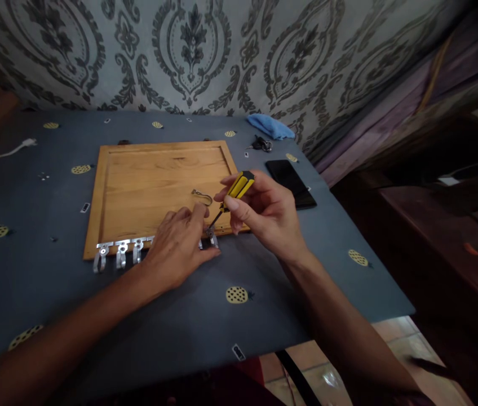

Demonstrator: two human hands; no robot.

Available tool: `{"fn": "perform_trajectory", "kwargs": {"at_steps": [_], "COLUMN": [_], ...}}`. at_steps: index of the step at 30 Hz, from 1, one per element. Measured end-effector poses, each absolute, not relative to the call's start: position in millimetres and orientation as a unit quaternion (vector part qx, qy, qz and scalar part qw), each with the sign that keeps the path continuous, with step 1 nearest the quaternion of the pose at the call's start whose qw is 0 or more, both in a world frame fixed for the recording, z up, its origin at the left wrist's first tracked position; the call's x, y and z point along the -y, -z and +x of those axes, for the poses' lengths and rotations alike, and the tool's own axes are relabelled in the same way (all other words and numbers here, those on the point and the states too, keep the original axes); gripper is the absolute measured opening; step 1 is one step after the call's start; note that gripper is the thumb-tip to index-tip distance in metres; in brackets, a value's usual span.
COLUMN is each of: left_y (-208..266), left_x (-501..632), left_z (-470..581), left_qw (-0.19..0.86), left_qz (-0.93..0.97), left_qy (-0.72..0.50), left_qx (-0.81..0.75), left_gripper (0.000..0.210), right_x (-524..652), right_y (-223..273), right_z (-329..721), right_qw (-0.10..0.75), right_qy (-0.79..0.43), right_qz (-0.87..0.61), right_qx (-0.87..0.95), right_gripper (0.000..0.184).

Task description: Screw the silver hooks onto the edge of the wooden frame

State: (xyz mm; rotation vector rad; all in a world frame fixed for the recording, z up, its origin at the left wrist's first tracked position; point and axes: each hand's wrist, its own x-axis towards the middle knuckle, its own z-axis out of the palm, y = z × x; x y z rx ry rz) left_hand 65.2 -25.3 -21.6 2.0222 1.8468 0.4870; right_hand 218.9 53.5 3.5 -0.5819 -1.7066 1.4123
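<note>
A framed wooden board point(158, 175) lies flat on the table. Along its near edge runs a metal hook rack point(123, 246) with several hooks hanging over the side. My left hand point(180, 242) is closed over the rack's right part, fingertips on top and thumb beside the end hook point(213, 239), covering the middle hooks. In my right hand point(268, 211) is a yellow-and-black screwdriver point(239, 187), pinched by the handle and tilted, its tip down at the rack's right end. Just beyond my left fingertips, a loose metal hook point(202, 196) rests on the board.
Right of the board lie a black phone point(292, 183), keys point(261, 144) and a blue cloth point(270, 126). Small bits, perhaps screws point(44, 176), lie on the patterned tablecloth point(31, 270) at left, near a white cable point(6, 153). A patterned curtain or wall covering point(192, 62) rises behind.
</note>
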Motion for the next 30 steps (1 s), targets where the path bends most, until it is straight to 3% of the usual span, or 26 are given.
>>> {"fn": "perform_trajectory", "kwargs": {"at_steps": [30], "left_y": [25.3], "left_x": [24.0], "left_z": [63.9], "left_qw": [0.17], "left_qz": [0.716], "left_qy": [-0.182], "left_qx": [-0.653], "left_gripper": [0.05], "right_x": [-54.4], "right_y": [1.4], "right_z": [222.5], "right_qw": [0.447], "right_qy": [-0.537], "right_qz": [-0.249], "right_qx": [0.671], "right_gripper": [0.026]}}
